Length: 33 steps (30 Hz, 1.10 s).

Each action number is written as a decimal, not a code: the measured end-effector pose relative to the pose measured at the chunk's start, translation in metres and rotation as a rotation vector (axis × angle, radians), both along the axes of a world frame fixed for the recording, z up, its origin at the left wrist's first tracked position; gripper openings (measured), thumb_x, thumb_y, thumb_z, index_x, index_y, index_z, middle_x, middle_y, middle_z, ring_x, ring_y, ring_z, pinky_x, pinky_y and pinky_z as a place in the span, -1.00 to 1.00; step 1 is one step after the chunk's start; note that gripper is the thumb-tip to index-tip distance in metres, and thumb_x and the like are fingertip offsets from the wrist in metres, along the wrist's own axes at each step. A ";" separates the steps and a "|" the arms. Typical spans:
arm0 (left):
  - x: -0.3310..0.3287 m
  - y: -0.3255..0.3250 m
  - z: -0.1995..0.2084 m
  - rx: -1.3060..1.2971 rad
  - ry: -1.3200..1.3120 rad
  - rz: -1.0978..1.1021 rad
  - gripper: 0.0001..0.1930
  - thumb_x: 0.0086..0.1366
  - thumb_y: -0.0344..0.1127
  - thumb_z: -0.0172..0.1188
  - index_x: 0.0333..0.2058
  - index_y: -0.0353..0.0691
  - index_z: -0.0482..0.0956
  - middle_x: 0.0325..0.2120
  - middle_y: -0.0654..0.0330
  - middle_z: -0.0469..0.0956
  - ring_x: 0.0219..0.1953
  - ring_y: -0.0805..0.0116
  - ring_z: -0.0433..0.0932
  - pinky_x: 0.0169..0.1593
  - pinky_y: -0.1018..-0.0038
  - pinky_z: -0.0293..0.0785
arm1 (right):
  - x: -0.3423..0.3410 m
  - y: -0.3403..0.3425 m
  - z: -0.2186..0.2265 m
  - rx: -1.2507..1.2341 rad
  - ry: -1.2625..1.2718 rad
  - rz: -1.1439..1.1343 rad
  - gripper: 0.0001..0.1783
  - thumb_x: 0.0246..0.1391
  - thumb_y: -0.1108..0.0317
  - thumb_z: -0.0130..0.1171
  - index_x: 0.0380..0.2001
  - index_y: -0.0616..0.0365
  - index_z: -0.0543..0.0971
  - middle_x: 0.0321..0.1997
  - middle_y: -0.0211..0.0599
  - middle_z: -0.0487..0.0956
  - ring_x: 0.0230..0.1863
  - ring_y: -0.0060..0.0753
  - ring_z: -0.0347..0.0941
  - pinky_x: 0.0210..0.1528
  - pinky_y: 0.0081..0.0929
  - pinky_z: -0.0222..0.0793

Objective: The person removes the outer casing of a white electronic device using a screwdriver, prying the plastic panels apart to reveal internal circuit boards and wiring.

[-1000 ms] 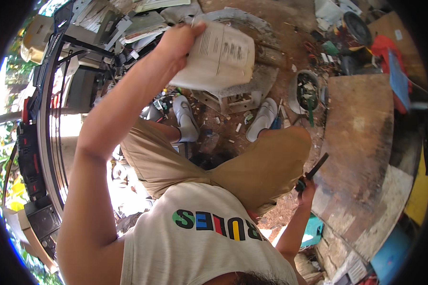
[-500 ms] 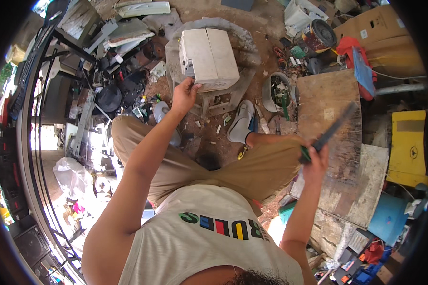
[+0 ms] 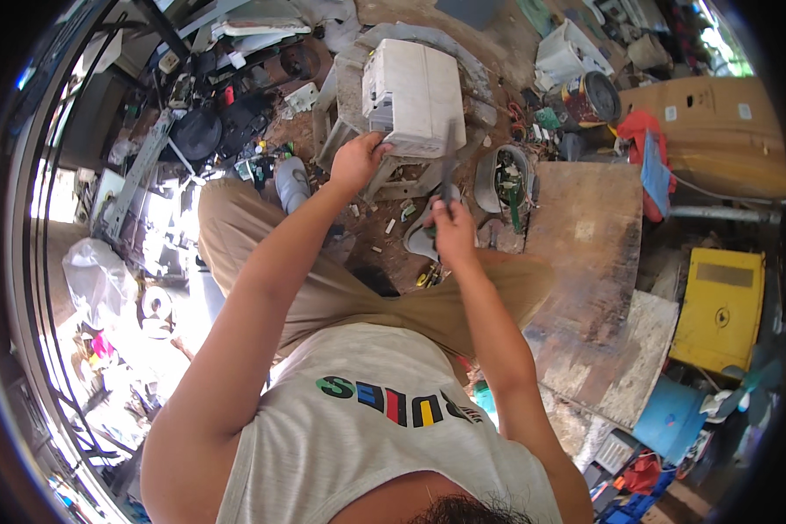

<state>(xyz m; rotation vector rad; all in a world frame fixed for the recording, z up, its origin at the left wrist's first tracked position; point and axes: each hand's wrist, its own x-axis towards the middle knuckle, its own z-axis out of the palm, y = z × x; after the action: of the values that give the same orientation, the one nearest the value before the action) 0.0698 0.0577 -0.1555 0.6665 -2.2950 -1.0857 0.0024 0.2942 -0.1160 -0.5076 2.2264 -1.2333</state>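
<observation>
An off-white box-shaped casing [image 3: 419, 96] with an opening at its lower left corner rests on a low, worn stool [image 3: 348, 86] in front of me. My left hand [image 3: 358, 163] is closed on that lower left corner, thumb on top; its other fingertips are partly hidden. Closed round a grip, my right hand [image 3: 454, 229] holds a long dark blade-like tool [image 3: 449, 166] pointing away from me. The tool is smeared by motion, and its tip overlaps the casing's right side; I cannot tell whether they touch.
To the right of the stool stands an oval tub [image 3: 505, 175] with scraps in it. Further right lie a wooden board [image 3: 585, 227] and a yellow case [image 3: 720, 306]. Dark parts and debris [image 3: 196, 131] are heaped on the left. Small scraps litter the ground around my feet.
My right hand has swung the dark tool from the right, over the board, to the casing's near right side. My left hand stays on the casing's corner. The whole view has shifted slightly.
</observation>
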 end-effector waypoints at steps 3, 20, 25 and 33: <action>0.010 -0.009 -0.012 -0.111 0.032 -0.008 -0.79 0.35 -0.21 0.22 -0.21 -0.24 0.59 -0.30 -0.13 0.59 -0.20 -0.23 0.56 -0.18 0.05 0.48 | -0.010 -0.002 0.131 -0.311 0.219 -0.099 -0.77 0.41 0.22 0.06 -0.05 0.13 0.53 -0.37 -0.39 0.62 -0.32 -0.58 0.53 -0.22 -0.54 0.43; 0.010 -0.019 -0.015 -0.077 0.014 -0.061 -0.77 0.36 -0.20 0.18 -0.21 -0.27 0.57 -0.31 -0.15 0.58 -0.19 -0.26 0.54 -0.16 0.02 0.46 | -0.015 -0.009 0.074 -0.124 0.380 -0.135 -0.63 0.40 0.13 0.00 -0.01 0.23 0.47 -0.31 -0.34 0.60 -0.22 -0.42 0.51 -0.09 -0.39 0.41; 0.015 -0.017 -0.013 -0.107 0.060 -0.032 -0.80 0.33 -0.24 0.22 -0.20 -0.25 0.59 -0.32 -0.13 0.59 -0.21 -0.24 0.55 -0.16 0.03 0.47 | -0.059 0.002 0.271 -0.455 0.737 -0.145 -0.69 0.35 0.06 0.07 -0.17 0.08 0.53 -0.26 -0.36 0.59 -0.23 -0.36 0.55 -0.11 -0.36 0.46; 0.005 -0.011 -0.011 -0.056 0.108 -0.049 -0.80 0.30 -0.26 0.26 -0.18 -0.24 0.63 -0.29 -0.10 0.61 -0.16 -0.17 0.58 -0.11 0.11 0.50 | -0.038 -0.028 0.087 -0.236 0.667 -0.188 -0.72 0.33 0.14 0.11 -0.18 0.16 0.51 -0.32 -0.31 0.60 -0.30 -0.32 0.58 -0.19 -0.36 0.49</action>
<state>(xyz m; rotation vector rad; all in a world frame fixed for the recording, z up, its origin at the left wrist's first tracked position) 0.0749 0.0469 -0.1664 0.5196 -2.2505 -1.0488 -0.0356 0.2667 -0.0288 -0.9303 2.7309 -1.6115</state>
